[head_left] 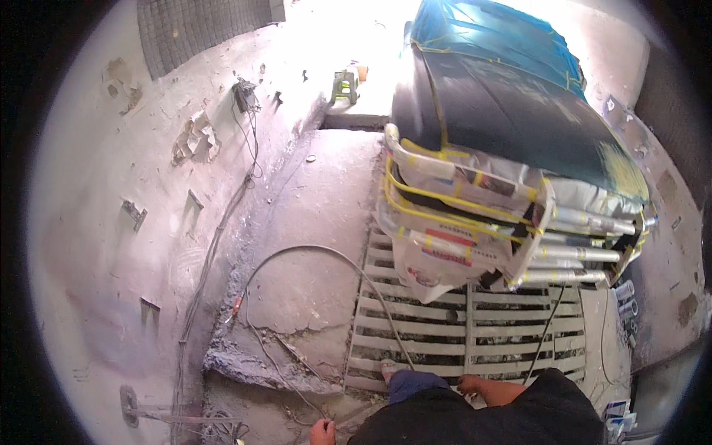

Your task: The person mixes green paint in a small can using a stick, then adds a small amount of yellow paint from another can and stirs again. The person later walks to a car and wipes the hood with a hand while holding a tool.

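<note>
Nearest the camera is the wearer's black shirt point(489, 415), short of the car point(512, 104). Of the hands, the left hand point(322, 432) is only partly visible, left of the shirt and well short of the car. It appears curled; whether it pinches anything cannot be determined. The right hand cannot be positively identified: bare skin point(500, 391) shows ahead of the shirt, arm or leg unclear, so its state cannot be told.

A thin cord point(268, 348) runs down close to the left hand, left of the car; contact is not confirmed. Adjacent, a thicker hose point(371, 285) arches over the floor point(311, 200) left of the car and reaches across the grate point(469, 326), which lies before and partly under the car's front. A foot point(387, 369) stands at the grate's near edge. An orange-red fitting point(237, 305) lies by the arch's left end.

The car has a dark, dull hood and a front guard point(419, 159) wrapped in paper and yellow tape; a blue sheet point(497, 33) covers its windshield area. Left of the car stand a green device point(343, 87) and a damaged wall point(96, 245) with cables point(222, 222) along its base. Right of the car's front lie pale cylinders point(627, 297).
</note>
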`<state>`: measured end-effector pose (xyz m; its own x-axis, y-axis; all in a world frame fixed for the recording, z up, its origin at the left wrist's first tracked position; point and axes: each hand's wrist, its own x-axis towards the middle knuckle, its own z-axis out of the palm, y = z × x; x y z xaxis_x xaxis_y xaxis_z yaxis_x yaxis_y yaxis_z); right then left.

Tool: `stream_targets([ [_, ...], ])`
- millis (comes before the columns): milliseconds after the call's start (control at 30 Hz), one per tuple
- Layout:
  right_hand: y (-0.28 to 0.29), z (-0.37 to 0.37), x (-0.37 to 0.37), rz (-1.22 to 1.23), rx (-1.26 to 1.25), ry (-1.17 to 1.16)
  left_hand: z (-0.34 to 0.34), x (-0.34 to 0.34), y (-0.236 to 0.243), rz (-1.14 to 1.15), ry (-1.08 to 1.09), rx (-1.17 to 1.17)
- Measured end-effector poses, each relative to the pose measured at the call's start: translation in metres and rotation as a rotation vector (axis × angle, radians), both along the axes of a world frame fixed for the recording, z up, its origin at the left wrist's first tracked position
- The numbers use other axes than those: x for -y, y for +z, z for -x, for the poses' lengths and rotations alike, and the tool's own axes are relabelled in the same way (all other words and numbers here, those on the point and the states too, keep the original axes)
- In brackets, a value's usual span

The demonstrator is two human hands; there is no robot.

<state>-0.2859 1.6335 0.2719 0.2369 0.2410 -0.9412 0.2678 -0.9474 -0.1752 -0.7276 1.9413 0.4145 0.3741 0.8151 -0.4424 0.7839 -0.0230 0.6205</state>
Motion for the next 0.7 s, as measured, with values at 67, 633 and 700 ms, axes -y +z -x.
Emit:
stream_targets([
  [67, 0.022, -0.025, -0.060, -0.161, 0.092, 0.210, -0.003, -0.035, 0.004, -0.032, 0.046, -0.010],
  [633, 0.084, 0.016, -0.405, -0.079, 0.105, -0.058, 0.059, -0.394, -0.040, -0.121, 0.030, -0.053],
  [700, 0.099, 0.031, -0.423, -0.058, -0.051, 0.003, 0.072, -0.439, -0.033, -0.099, 0.093, -0.013],
])
